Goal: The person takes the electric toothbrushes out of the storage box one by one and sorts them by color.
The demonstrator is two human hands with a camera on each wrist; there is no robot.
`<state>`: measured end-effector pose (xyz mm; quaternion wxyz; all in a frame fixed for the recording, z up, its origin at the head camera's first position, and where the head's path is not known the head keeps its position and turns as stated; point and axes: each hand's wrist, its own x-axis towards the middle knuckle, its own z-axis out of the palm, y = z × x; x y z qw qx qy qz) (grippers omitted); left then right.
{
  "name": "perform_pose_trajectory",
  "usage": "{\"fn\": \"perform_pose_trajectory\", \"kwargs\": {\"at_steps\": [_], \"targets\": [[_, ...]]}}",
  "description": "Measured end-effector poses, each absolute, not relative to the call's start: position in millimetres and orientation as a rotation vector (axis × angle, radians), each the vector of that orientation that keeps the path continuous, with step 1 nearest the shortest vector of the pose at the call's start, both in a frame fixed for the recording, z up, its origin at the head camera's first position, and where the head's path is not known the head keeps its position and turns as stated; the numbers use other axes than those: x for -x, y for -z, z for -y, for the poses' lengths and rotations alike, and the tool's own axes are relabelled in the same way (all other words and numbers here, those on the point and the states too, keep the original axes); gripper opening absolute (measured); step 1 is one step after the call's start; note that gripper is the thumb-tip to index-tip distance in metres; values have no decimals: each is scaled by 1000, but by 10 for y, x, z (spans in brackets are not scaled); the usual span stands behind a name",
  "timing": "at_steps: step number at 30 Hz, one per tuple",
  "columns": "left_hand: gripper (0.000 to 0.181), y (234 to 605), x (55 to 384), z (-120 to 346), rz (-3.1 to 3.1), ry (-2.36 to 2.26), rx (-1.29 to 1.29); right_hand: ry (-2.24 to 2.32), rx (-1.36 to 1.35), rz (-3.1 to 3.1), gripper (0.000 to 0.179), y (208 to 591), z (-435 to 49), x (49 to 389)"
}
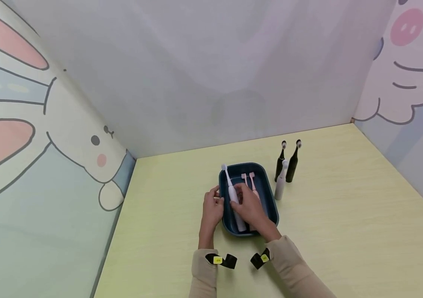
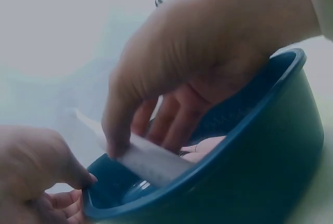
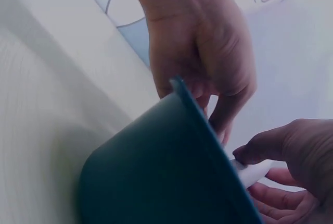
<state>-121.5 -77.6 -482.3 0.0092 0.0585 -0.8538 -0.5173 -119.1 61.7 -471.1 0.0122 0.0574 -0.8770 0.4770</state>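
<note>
A white electric toothbrush (image 1: 235,198) slants inside a dark blue basin (image 1: 274,202), its head up at the far left rim. My right hand (image 1: 250,205) reaches over the basin and pinches the white handle (image 2: 153,162) between thumb and fingers. Two pink toothbrushes (image 1: 252,179) lie beside it in the basin, partly hidden by that hand. At the left side my left hand (image 1: 213,209) grips the basin's rim, thumb on the edge and fingers outside, as the left wrist view shows.
Right of the basin stand two black electric toothbrushes (image 1: 292,165) and a white one (image 1: 280,184), all upright on the pale wooden table (image 1: 166,198). A white wall (image 1: 196,82) rises behind the table, with cartoon-printed panels (image 1: 95,165) at the sides.
</note>
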Motion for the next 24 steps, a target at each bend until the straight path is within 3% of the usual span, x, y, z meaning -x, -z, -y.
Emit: {"fn": "perform_pose_trajectory", "kwargs": {"at_steps": [24], "targets": [[43,4806,1251,789,2653,1573,-162,-1601,-334,2308,49,4287,-887,887]]}}
